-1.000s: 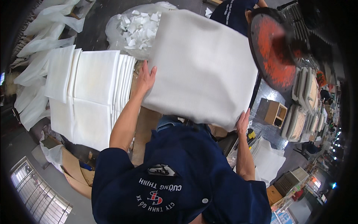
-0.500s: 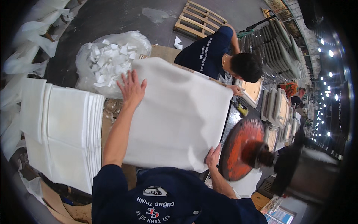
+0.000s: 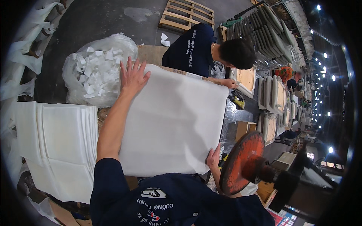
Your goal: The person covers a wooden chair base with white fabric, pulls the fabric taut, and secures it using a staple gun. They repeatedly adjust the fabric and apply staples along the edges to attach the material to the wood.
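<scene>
At nine o'clock I note a stack of white foam sheets (image 3: 62, 145), its edges fanned. At eleven o'clock sits a clear plastic bag (image 3: 98, 71) stuffed with white scraps. Just beside it, my left hand (image 3: 132, 76) lies flat with fingers spread on the far left corner of the large white foam panel (image 3: 171, 122), pressing rather than gripping. The panel fills the centre of the view, tilted, its far edge toward twelve o'clock. At twelve o'clock a co-worker in a dark shirt (image 3: 194, 47) bends over, one hand near the panel's far right corner. My right hand (image 3: 213, 157) pinches the panel's near right corner at five o'clock, fingers curled around the edge. At four o'clock stands an orange disc (image 3: 241, 162) on a dark machine.
</scene>
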A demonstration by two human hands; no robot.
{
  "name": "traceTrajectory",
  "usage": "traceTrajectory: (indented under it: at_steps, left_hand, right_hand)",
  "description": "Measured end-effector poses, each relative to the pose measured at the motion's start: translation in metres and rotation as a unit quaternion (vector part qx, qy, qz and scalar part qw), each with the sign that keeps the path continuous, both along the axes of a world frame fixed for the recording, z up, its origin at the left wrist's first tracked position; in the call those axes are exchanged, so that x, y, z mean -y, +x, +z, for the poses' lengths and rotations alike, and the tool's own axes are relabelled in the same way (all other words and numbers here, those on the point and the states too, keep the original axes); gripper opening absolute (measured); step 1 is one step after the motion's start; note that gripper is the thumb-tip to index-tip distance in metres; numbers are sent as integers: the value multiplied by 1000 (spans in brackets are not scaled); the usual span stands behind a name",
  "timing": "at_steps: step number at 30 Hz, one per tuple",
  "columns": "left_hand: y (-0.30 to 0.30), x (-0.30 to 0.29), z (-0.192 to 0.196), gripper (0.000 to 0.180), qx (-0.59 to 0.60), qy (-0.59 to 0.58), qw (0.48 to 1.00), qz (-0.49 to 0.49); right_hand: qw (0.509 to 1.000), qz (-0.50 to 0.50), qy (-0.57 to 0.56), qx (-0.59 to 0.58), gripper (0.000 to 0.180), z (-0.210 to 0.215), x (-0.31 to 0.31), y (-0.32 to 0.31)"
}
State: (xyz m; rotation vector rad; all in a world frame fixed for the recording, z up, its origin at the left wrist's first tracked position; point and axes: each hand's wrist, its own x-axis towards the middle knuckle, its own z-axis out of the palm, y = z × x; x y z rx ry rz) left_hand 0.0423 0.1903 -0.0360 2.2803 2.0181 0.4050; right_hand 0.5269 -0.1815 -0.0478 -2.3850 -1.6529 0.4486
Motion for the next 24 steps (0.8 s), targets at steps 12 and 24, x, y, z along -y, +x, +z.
traceTrajectory:
  at_steps: [12,24]
  left_hand:
    - [-24,243,39,57,210,98,953,194]
    - [-61,521,39,47,197,50,916,347]
  right_hand:
    - [999,-27,-11,-31,68,20,19,-25]
    - [995,-85,-28,-39,75,26,15,-29]
